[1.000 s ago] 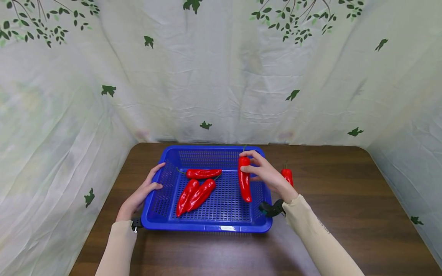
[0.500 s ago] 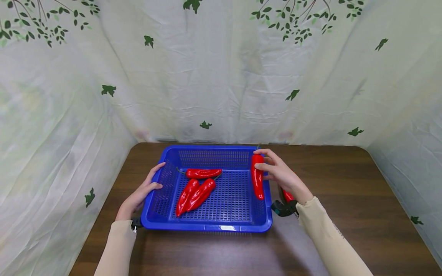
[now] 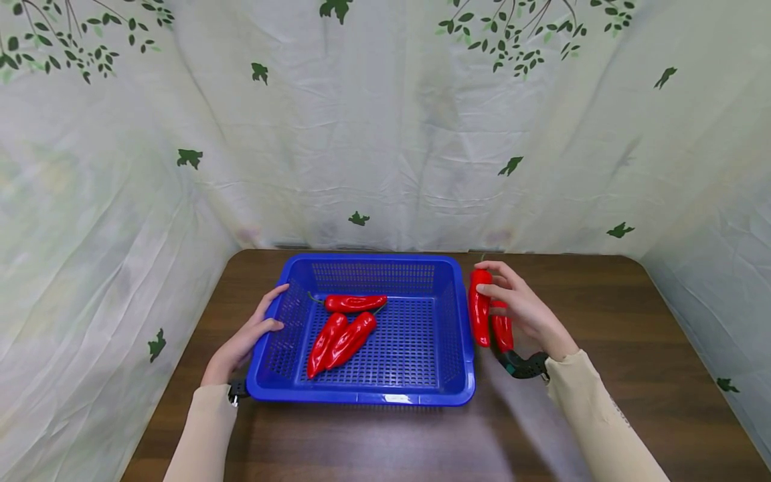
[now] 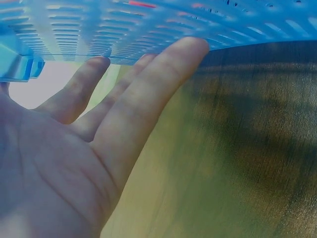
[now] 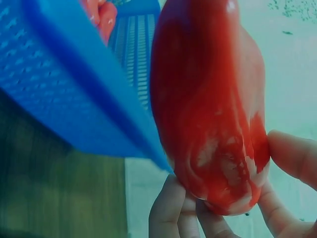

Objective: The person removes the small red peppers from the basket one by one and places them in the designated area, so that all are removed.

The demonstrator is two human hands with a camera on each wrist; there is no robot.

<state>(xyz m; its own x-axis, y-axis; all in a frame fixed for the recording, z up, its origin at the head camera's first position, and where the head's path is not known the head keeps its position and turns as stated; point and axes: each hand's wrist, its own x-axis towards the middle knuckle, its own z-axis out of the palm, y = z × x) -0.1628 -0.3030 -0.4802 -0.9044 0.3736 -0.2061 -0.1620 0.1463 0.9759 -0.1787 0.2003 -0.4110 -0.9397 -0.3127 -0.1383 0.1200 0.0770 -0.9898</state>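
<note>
A blue perforated plastic basket (image 3: 313, 395) sits on the table with three glossy red peppers inside, among them one lying crosswise (image 3: 355, 304). My left hand (image 3: 243, 341) holds the basket's left rim, thumb and a finger over the edge. In the left wrist view, other fingers (image 4: 143, 106) touch the slatted outer wall. Just beyond the right rim, my right hand (image 3: 521, 304) pinches a long red pepper (image 3: 479, 308) near its stem end, tip pointing down; the right wrist view shows fingers round its thick end. Behind it, partly hidden by the hand, is another red pepper (image 3: 502, 329).
The brown wooden table (image 3: 626, 375) extends to the right of the basket and in front of it. A pale curtain (image 3: 385, 147) with leaf prints hangs at the back and sides. A black wrist camera (image 3: 527, 366) sits below my right hand.
My right hand has carried the pepper rightward, from over the basket's inside to past its right rim. The left hand and the basket have stayed put.
</note>
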